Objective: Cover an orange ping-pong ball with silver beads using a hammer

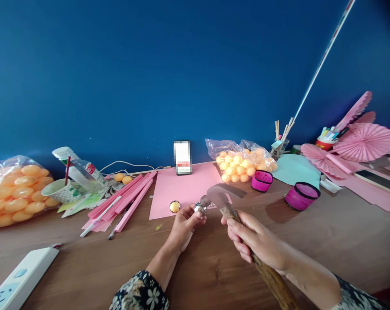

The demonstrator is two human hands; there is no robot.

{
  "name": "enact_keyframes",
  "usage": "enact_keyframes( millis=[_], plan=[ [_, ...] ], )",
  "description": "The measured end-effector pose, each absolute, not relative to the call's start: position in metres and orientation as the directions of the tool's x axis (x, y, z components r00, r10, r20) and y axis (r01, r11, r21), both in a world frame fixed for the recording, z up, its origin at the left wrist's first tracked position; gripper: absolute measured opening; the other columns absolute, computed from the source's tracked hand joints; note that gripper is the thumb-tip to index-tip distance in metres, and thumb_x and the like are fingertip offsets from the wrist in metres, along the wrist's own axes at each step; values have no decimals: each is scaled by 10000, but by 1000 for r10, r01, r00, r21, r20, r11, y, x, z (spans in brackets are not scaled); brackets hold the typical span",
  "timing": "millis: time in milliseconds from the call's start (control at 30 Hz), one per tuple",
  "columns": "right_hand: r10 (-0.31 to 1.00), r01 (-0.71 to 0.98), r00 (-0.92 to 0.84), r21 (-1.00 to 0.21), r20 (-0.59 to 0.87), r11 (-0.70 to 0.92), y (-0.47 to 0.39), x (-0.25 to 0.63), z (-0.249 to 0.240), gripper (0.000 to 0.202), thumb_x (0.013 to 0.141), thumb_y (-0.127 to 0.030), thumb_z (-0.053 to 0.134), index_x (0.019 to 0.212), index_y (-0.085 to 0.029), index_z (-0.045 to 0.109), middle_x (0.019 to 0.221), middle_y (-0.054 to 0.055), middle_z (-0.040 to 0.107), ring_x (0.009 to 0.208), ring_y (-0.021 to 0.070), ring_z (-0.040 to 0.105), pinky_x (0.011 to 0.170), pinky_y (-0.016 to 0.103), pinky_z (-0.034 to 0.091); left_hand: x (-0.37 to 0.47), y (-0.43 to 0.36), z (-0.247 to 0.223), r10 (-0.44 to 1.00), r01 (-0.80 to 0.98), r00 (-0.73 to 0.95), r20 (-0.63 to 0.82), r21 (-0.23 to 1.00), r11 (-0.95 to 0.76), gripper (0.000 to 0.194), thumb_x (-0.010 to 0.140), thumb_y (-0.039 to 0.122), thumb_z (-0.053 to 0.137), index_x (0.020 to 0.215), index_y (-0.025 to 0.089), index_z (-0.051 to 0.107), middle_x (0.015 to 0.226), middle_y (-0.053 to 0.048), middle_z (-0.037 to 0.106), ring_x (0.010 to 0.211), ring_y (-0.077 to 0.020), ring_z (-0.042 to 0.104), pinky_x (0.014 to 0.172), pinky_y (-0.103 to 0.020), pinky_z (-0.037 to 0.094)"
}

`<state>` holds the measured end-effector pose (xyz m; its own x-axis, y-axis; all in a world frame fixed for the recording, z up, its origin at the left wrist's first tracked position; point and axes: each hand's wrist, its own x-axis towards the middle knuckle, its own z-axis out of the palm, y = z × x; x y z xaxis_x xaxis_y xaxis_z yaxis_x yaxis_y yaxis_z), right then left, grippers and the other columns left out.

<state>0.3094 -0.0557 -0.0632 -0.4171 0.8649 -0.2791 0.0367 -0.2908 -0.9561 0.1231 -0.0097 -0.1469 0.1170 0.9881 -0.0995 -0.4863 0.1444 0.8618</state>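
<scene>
Between the fingertips of my left hand [184, 226] is a small shiny silver ball-like piece [200, 209], held just above the table near the edge of a pink paper sheet [162, 187]. My right hand [255, 239] is wrapped round the wooden handle of a claw hammer [274, 282]. The hammer's head is slightly blurred, and its striking face is right at the silver piece; whether they touch I cannot tell. A round yellow piece with a silver rim [174, 206] lies on the pink sheet, left of my left hand.
Pink paper strips [120, 202], a paper cup [64, 191] and a plastic bottle [82, 170] lie left. Bags of orange balls [236, 165] [20, 189] stand on both sides. Magenta rings [302, 196] and pink paper fans [366, 142] are right. A power strip [23, 275] sits front left; a phone [182, 158] stands behind.
</scene>
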Motion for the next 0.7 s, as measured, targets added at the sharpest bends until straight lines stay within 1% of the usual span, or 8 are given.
enact_keyframes(
  millis=[67,233,333,533,700],
  plan=[
    [866,27,-415,-956,-278,-294,-57,311,-59,312,833,-514,442,832,-207,390,646,-65,397,428,34,342,381,165,331,123,-10,-145,986,-501,111,-126,849,165,270,635,302,726,832,133,650,749,-36,648,637,-100,598,595,-203,484],
    [865,40,-415,-956,-281,-291,-59,312,-54,336,817,-535,455,795,-208,379,631,-67,392,421,36,339,376,167,324,123,-9,-142,979,-528,138,-152,825,202,325,707,355,658,936,128,623,829,-77,676,658,-94,624,617,-184,508],
    [865,46,-411,-954,-289,-297,-59,313,-55,348,804,-545,467,789,-210,376,630,-68,388,417,35,336,371,166,324,122,-9,-141,976,-542,167,-139,814,209,301,754,371,604,915,118,622,848,-91,683,652,-90,631,613,-177,515],
    [871,37,-394,-951,-295,-306,-59,313,-57,330,813,-534,458,851,-211,401,622,-73,384,412,32,322,371,165,321,123,-10,-140,972,-538,194,-135,814,221,318,791,384,551,900,97,631,863,-107,686,655,-96,633,625,-188,525],
    [862,43,-420,-955,-284,-294,-59,308,-64,328,820,-533,442,896,-215,417,620,-75,375,404,33,320,364,160,310,123,-12,-140,963,-507,223,-151,826,247,311,811,367,529,939,99,623,830,-105,689,633,-94,629,580,-172,520]
  ],
)
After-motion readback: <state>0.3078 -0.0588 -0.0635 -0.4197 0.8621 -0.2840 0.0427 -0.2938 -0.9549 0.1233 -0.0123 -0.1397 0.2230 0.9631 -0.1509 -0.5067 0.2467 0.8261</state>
